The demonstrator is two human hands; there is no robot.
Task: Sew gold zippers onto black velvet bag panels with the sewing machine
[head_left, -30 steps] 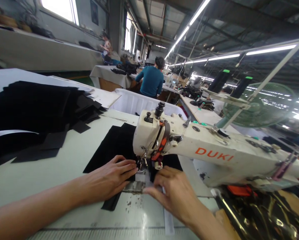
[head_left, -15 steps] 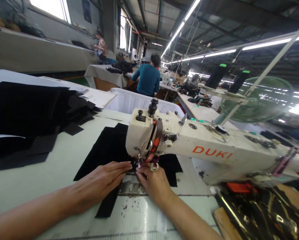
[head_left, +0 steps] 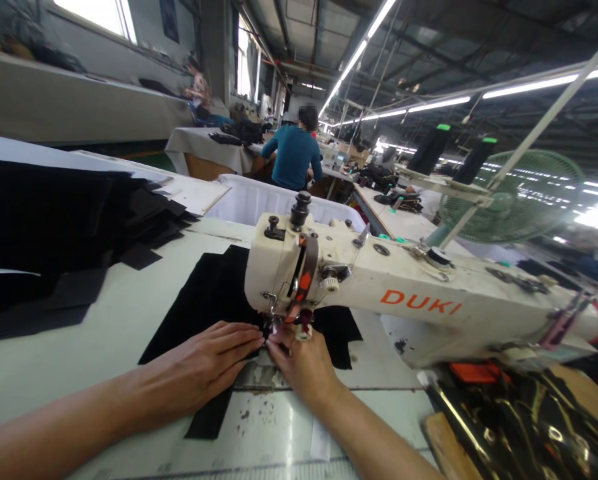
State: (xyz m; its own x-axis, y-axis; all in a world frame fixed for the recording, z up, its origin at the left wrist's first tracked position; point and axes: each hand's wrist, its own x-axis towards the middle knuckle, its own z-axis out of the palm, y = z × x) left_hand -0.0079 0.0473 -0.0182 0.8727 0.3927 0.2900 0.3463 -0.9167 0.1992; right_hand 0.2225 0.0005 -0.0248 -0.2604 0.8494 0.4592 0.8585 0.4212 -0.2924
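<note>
A white sewing machine [head_left: 329, 280] marked DUKI stands over a piece of black fabric [head_left: 193, 310], which lies under its needle area. My left hand [head_left: 213, 367] rests flat on the fabric left of the presser foot, fingers stretched out together and pointing at it. Close by on the right side of the foot, my right hand [head_left: 303, 363] has thumb and fingertips pinched at the fabric's edge. The machine head partly covers these fingers. A strip of the black fabric hangs toward me below my left hand. The needle itself is hard to make out.
A pile of black fabric pieces [head_left: 53, 240] covers the table's left side. Behind the machine stands a white bin [head_left: 243, 200]. At right are a green fan [head_left: 513, 193], thread cones [head_left: 429, 150] and dark items with gold zippers [head_left: 539, 427]. A person in blue [head_left: 296, 157] sits ahead.
The fabric's front edge has drawn slightly further in under the presser foot, and both hands have followed it a little. The whole view has shifted slightly.
</note>
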